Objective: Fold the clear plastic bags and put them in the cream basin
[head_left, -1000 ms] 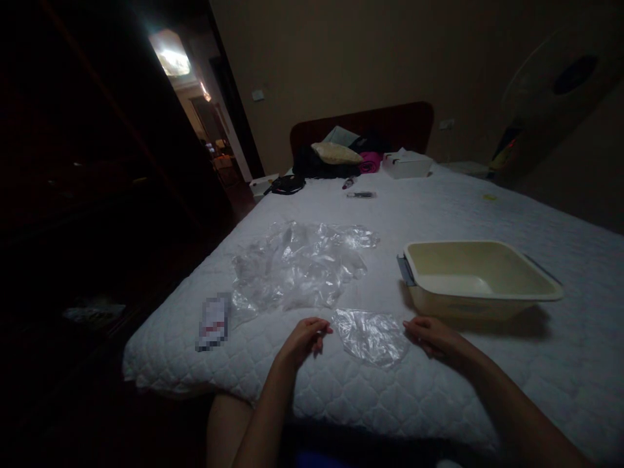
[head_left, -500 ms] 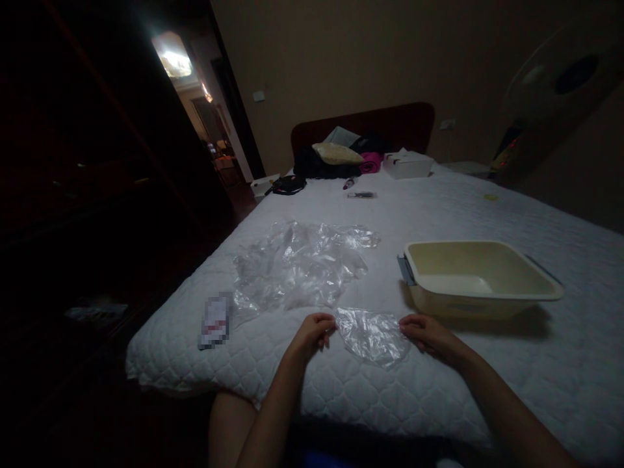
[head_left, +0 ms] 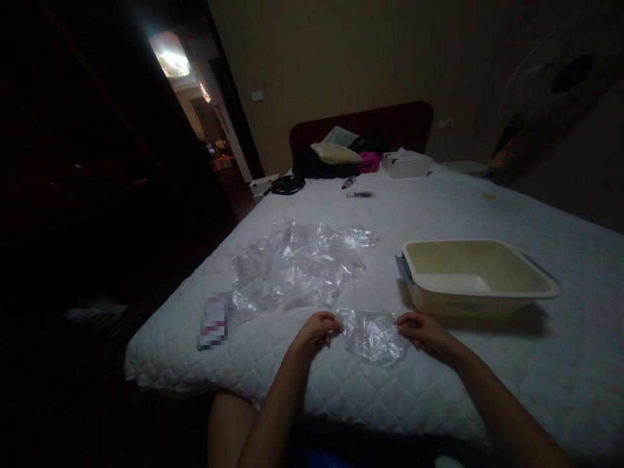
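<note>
A small clear plastic bag [head_left: 374,339] lies near the bed's front edge, spread between my two hands. My left hand [head_left: 319,330] pinches its upper left corner, fingers closed. At the opposite upper corner, my right hand [head_left: 423,331] grips the plastic between thumb and fingers. Just beyond, a loose heap of crumpled clear plastic bags [head_left: 302,266] covers the middle left of the bed. A cream plastic basin [head_left: 480,305] with grey handles stands to the right, past my right hand.
White quilted bedding [head_left: 429,403] covers the bed. A blurred-out flat item [head_left: 214,322] lies at the left edge. Farther back are a thin dark packet [head_left: 361,194], a black bag [head_left: 287,185], a white box [head_left: 407,164] and a beige cushion [head_left: 336,154]. A fan [head_left: 546,84] stands at right.
My left hand has shifted slightly right and my right hand slightly left, so the bag's top edge is a little less stretched. Other things stay put.
</note>
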The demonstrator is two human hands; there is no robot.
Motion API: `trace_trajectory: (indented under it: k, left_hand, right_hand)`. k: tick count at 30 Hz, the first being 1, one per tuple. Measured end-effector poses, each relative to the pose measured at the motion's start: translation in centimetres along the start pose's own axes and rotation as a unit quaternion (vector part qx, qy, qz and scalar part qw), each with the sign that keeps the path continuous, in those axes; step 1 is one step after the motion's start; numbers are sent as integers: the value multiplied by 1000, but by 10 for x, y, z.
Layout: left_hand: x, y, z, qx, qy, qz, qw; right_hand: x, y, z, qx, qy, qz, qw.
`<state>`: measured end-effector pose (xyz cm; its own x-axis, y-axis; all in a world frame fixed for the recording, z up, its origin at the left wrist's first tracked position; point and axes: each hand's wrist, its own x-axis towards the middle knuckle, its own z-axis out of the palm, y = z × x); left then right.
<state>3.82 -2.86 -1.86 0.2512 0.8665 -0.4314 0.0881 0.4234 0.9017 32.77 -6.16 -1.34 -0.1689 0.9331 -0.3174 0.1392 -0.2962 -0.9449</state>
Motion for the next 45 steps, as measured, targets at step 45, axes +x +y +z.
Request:
trace_trajectory:
  k: [45]
  left_hand:
    - [-14,-7,19,-41,120,129,984]
  right_hand:
    - [3,-3,11,-24,50,-106,993]
